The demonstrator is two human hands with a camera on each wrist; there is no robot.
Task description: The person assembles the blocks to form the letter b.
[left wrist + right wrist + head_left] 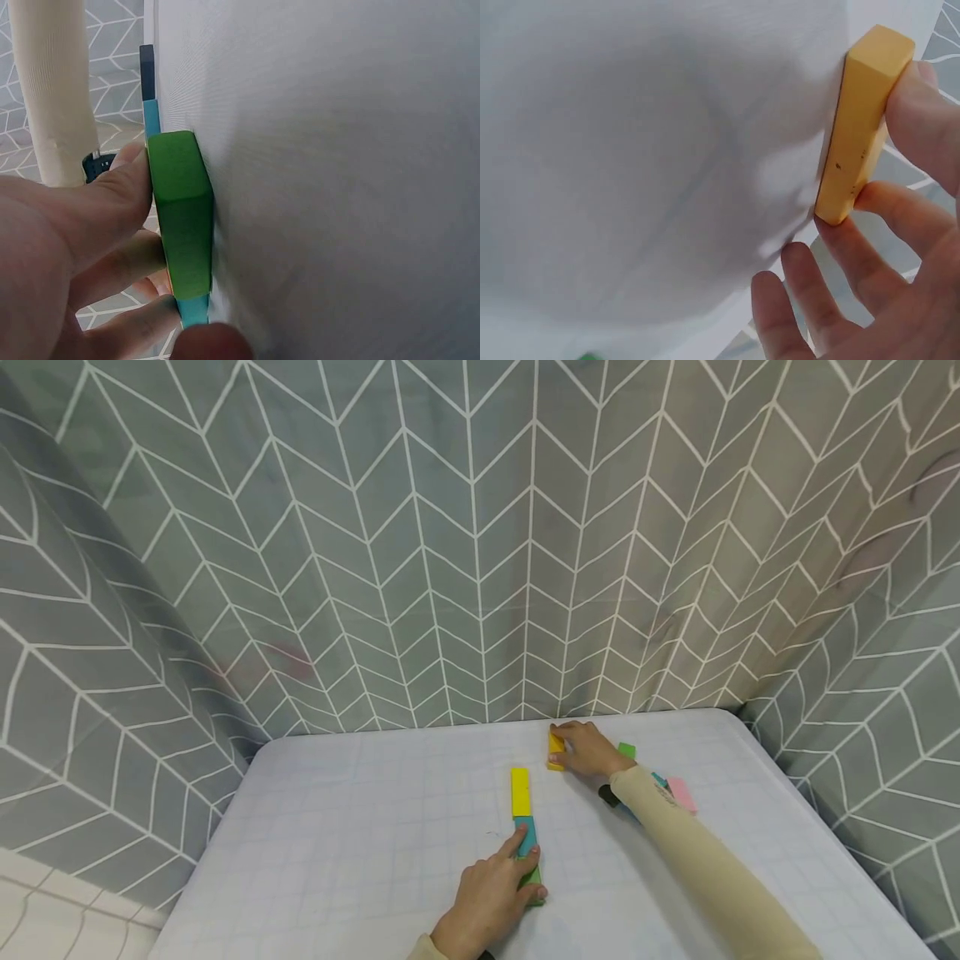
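A row of blocks runs along the table: a bright yellow block (pixel 521 792) at the far end, a blue block (pixel 527 833) against it, and a green block (pixel 182 217) nearest me. My left hand (pixel 491 892) rests over the blue and green ones, fingertips pressing on top and thumb at the green block's near end. Farther back, near the table's far edge, my right hand (pixel 588 749) pinches an orange-yellow block (pixel 861 124) between thumb and fingers. That block lies lengthwise away from me, close on the white surface; two of the fingers stay spread beside it.
Around and partly under my right forearm lie another green block (pixel 627 750), a pink block (pixel 681 795), a dark block (pixel 608 795) and bits of blue ones. A white cloth (pixel 360 827) covers the table. Grey patterned curtains (pixel 480 543) stand behind it and at both sides.
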